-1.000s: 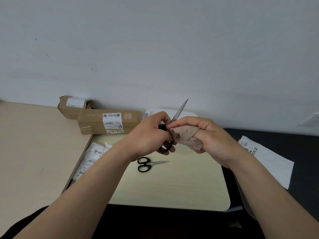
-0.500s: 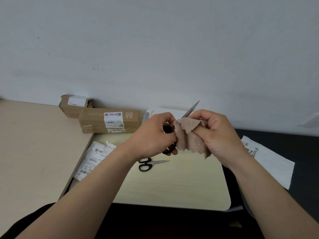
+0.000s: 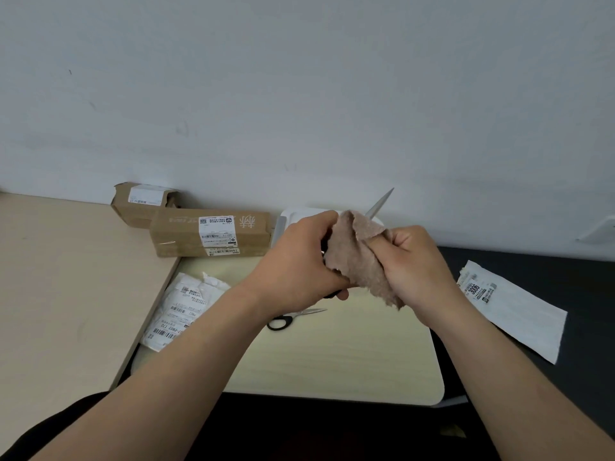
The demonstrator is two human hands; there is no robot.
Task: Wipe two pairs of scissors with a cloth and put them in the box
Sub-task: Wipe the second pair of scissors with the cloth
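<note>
My left hand [image 3: 299,264] grips the black handles of a pair of scissors, whose steel blade tip [image 3: 381,202] points up and to the right. My right hand [image 3: 416,267] holds a beige cloth [image 3: 357,257] wrapped round the blades, so most of the scissors is hidden. A second, smaller pair of black-handled scissors [image 3: 293,318] lies flat on the pale board [image 3: 349,361] just below my left hand. A white box [image 3: 283,224] sits behind my hands against the wall, mostly hidden.
Two brown cardboard parcels [image 3: 209,236] stand by the wall at the left. A white mailer bag [image 3: 181,311] lies at the board's left edge, another [image 3: 512,307] on the dark surface at the right. A beige table [image 3: 60,277] lies to the left.
The cloth has slid up along the blades, covering more of them, so less of the tip shows. Both hands have shifted slightly to the right.
</note>
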